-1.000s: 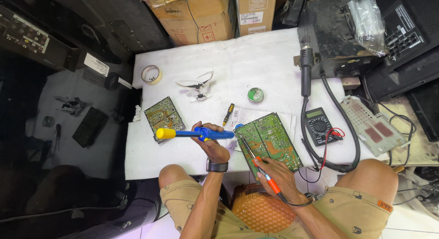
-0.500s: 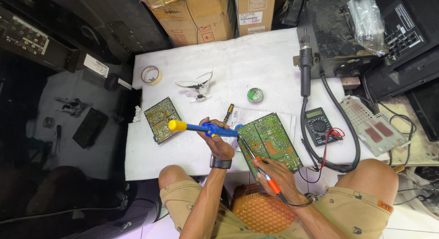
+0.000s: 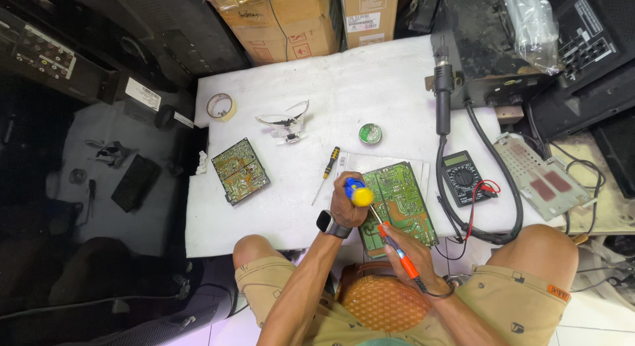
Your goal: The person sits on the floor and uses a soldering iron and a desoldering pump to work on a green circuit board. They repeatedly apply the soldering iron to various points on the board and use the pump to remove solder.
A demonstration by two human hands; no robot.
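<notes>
Left hand (image 3: 345, 210) fingers clenched on the desoldering pump (image 3: 358, 193), right hand (image 3: 409, 252) grasping the soldering iron (image 3: 397, 252) at 5 o'clock of the circuit board (image 3: 399, 204): rigid, light, likely fragile; hold by edges.

Two brown cardboard boxes (image 3: 301, 18) at 12 o'clock with white and red labels, white rectangular label (image 3: 142, 93) on black case at 10 o'clock, grey multimeter screen (image 3: 454, 160) at 3 o'clock
</notes>
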